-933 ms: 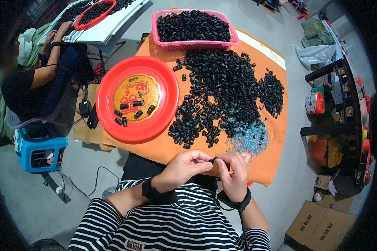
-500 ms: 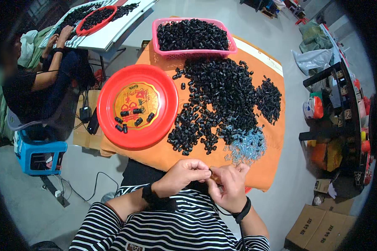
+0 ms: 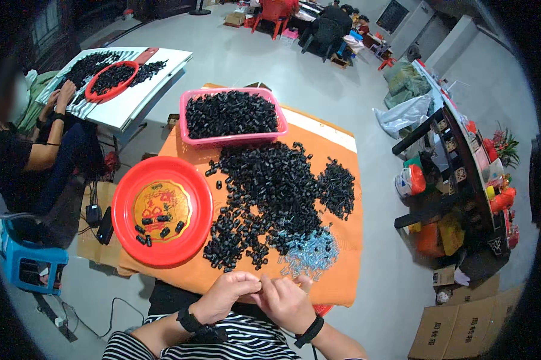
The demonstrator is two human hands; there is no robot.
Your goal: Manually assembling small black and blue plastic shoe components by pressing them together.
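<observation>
My left hand (image 3: 227, 297) and my right hand (image 3: 287, 306) meet fingertip to fingertip just in front of the table's near edge. Both are closed in a pinch; whatever sits between the fingertips is too small and covered to make out. Beyond them lies a heap of clear bluish small pieces (image 3: 311, 251). A large pile of short black cylindrical parts (image 3: 267, 180) spreads over the orange cloth (image 3: 342, 264), with thinner black pieces (image 3: 336, 189) at its right. On the left, a red round tray (image 3: 122, 207) bears several black cylindrical parts (image 3: 164, 218).
A pink basket (image 3: 233, 141) full of black parts stands at the table's far side. At far left, a person (image 3: 27, 141) handles parts at a white table (image 3: 162, 84). A blue stool (image 3: 39, 264) stands left, a dark shelf (image 3: 456, 162) and cardboard boxes (image 3: 462, 327) right.
My view has tilted up, so the table sits lower and further left in the picture. My hands stay pinched together; a dark bit seen between the fingers before is now hidden.
</observation>
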